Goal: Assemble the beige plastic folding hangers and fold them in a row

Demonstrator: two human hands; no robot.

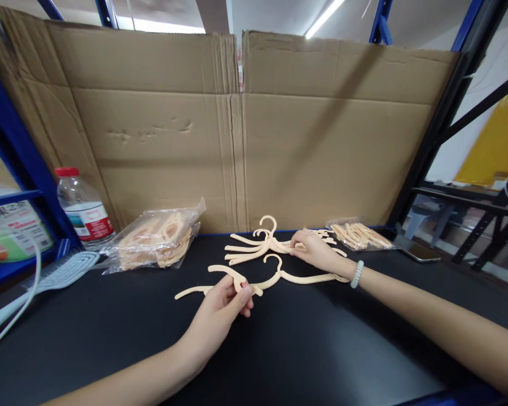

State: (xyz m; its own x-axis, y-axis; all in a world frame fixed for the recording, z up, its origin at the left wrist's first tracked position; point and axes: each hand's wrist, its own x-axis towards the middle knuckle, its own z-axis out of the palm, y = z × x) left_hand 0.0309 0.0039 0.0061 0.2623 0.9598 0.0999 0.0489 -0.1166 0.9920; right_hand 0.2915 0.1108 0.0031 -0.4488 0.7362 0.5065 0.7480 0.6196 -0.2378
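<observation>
Cream plastic hanger parts lie on a black tabletop in front of me. My left hand (222,304) is closed around a curved hanger piece (226,272), pinched between thumb and fingers. Below it lies another hanger arm (190,291), partly hidden by that hand. Just beyond is a hanger (307,279) with a hook, flat on the table; its right end passes near my right wrist. My right hand (315,250) reaches over it to a stack of hangers (249,248), its fingers closed on a hanger's right arm. The fingertips partly cover that arm.
Clear bags of hanger parts lie at the left (152,239) and right (359,234). A red-capped bottle (84,211) and a pale blue hairbrush (70,270) are on the left. A phone (417,248) rests at the right. Cardboard panels (322,141) wall the back.
</observation>
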